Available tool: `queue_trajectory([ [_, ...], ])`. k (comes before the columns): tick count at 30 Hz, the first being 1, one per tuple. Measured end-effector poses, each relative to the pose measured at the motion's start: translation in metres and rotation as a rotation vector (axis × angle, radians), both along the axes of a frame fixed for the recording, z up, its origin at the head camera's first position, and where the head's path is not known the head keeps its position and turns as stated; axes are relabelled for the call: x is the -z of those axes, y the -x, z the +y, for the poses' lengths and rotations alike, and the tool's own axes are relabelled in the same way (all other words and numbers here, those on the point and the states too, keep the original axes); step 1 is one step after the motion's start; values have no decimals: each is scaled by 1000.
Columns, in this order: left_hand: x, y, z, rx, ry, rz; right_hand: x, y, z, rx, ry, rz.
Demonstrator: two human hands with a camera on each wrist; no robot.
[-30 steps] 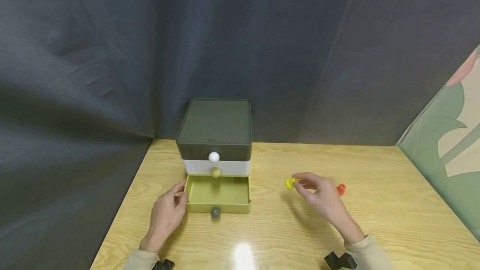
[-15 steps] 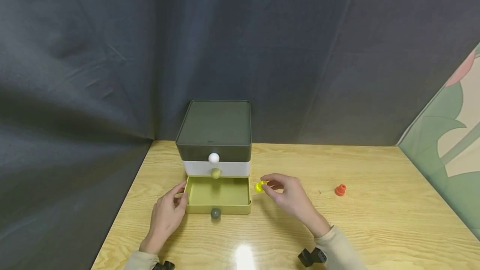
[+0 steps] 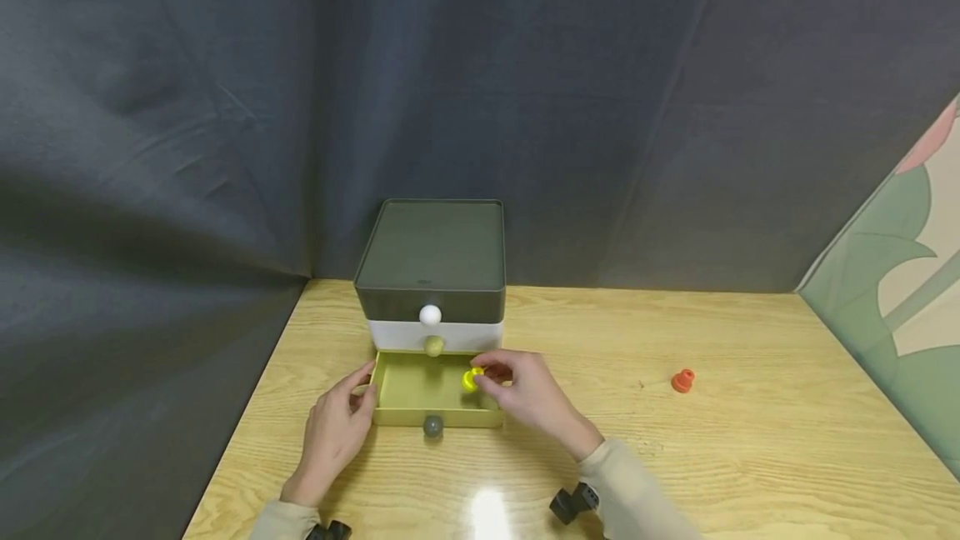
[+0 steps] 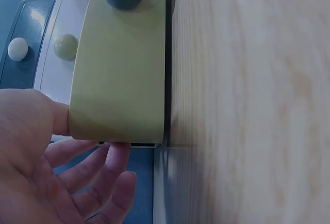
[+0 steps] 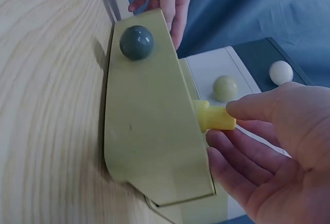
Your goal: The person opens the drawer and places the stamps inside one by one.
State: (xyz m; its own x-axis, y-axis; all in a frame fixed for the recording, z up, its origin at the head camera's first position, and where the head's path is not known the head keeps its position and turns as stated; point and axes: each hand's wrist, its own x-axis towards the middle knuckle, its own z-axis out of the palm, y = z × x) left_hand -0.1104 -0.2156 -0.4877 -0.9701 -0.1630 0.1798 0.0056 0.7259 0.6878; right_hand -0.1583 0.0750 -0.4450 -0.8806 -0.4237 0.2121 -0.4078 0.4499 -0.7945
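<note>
A small yellow stepped plastic piece [image 3: 472, 379], narrower at one end, is pinched between the thumb and fingers of my right hand [image 3: 531, 392]. That hand holds it over the right part of the pulled-out olive-green drawer [image 3: 420, 417]; the right wrist view shows the yellow piece [image 5: 219, 117] just behind the drawer front [image 5: 149, 116]. My left hand [image 3: 332, 432] touches the drawer's left side near the front, its fingers loosely bent, also seen in the left wrist view as the hand [image 4: 67, 167] beside the drawer [image 4: 121, 74]. A dark grey knob [image 3: 432, 427] sits on the drawer front.
The drawer belongs to a small cabinet with a dark top [image 3: 438, 244], a white middle tier [image 3: 390, 333] and round knobs. A red stepped piece [image 3: 682, 381] stands on the wooden table [image 3: 750, 440] at right. A dark curtain [image 3: 525, 107] hangs behind.
My right hand has carried the yellow piece leftwards from the table's right side to over the open drawer, moving away from the red piece. The left hand has stayed at the drawer's side.
</note>
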Motion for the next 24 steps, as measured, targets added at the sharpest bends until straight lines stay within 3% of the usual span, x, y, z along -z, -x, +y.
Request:
queue_trajectory([
  [15, 0, 1, -1, 0, -13, -8, 14, 14, -46, -53, -33, 26],
  [24, 1, 0, -1, 3, -19, -12, 18, 17, -57, -73, -100, -25],
])
